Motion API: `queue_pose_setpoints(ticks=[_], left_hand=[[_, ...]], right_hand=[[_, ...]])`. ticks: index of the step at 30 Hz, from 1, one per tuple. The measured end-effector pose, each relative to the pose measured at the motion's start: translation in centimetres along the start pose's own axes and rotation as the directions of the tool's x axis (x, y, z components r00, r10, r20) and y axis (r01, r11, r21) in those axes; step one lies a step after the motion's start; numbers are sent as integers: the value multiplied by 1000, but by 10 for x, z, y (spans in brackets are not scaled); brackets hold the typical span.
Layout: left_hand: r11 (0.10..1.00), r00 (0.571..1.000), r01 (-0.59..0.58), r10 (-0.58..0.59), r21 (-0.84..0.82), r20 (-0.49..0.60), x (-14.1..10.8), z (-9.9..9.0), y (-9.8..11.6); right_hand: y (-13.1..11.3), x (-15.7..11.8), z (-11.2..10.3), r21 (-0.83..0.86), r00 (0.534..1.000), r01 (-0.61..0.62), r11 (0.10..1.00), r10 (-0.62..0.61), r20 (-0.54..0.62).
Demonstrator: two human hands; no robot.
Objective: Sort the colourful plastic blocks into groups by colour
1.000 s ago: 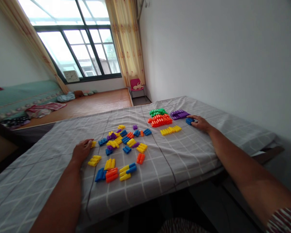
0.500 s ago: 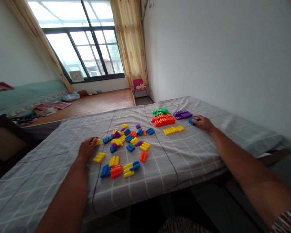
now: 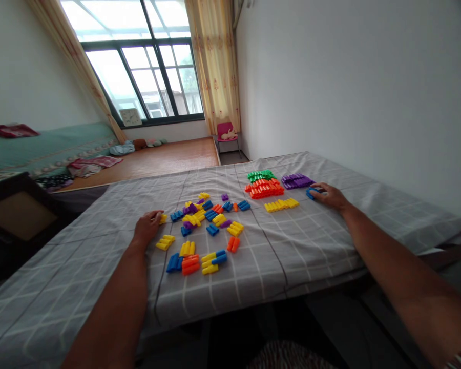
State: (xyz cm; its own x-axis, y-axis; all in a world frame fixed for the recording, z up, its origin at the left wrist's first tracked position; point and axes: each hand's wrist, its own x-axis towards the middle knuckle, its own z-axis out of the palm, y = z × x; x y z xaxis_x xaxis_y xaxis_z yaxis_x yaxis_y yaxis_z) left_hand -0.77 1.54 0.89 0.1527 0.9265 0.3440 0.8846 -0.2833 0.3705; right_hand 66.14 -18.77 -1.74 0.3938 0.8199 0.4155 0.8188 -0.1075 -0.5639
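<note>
My right hand has its fingers closed on a blue piece, low over the cloth beside the purple row. On the left, my left hand is closed round a yellow piece at the edge of the scattered pieces. Loose yellow, blue, orange and purple pieces lie between the hands. Nearer my right hand are a yellow row, an orange stack and a green stack.
A grey checked cloth covers the table. Behind it are a wooden platform, a pink chair and a window. A dark cabinet stands at the left, and a white wall runs along the right.
The whole view has shifted, so the scene sits slightly further right. Both hands stay by the same pieces, with no clear movement over the cloth.
</note>
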Motion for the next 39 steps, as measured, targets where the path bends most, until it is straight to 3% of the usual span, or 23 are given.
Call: queue_pose_setpoints(ticks=[5,11,15,19,21,23,25,28,31,35,39], left_hand=[[1000,1000,-18,18,-7,-15,0,0,1],[1000,999,-24,23,-17,-30,-2,1,5],[999,999,-36,35,-24,-24,-4,2,11],[998,998,-58,58,-35,-16,-6,4,16],[997,998,-61,61,-40,-5,-6,5,16],[997,998,-60,61,-45,3,-5,6,15],[997,998,-59,60,-49,3,-4,8,13],[998,998,-57,57,-38,1,-4,8,12],[998,999,-53,54,-31,6,-5,8,11],[998,999,-42,43,-36,13,-5,5,13],[999,999,-36,37,-29,30,-5,3,14]], right_hand=[[6,3,-2,-34,985,-86,996,80,-151],[21,4,-1,-27,975,-155,987,149,-165],[13,4,-2,-54,958,-182,982,164,-234],[-33,8,4,-185,940,-31,982,-34,-341],[-74,9,16,-196,946,108,975,-161,-280],[-121,7,34,-139,948,278,951,-294,-118],[-165,3,56,-7,893,446,895,-444,71],[-211,-2,90,162,763,574,803,-596,250],[-229,-2,118,200,686,609,768,-636,353],[-243,1,148,114,716,604,789,-600,356],[-270,-6,163,-35,726,625,780,-564,394]])
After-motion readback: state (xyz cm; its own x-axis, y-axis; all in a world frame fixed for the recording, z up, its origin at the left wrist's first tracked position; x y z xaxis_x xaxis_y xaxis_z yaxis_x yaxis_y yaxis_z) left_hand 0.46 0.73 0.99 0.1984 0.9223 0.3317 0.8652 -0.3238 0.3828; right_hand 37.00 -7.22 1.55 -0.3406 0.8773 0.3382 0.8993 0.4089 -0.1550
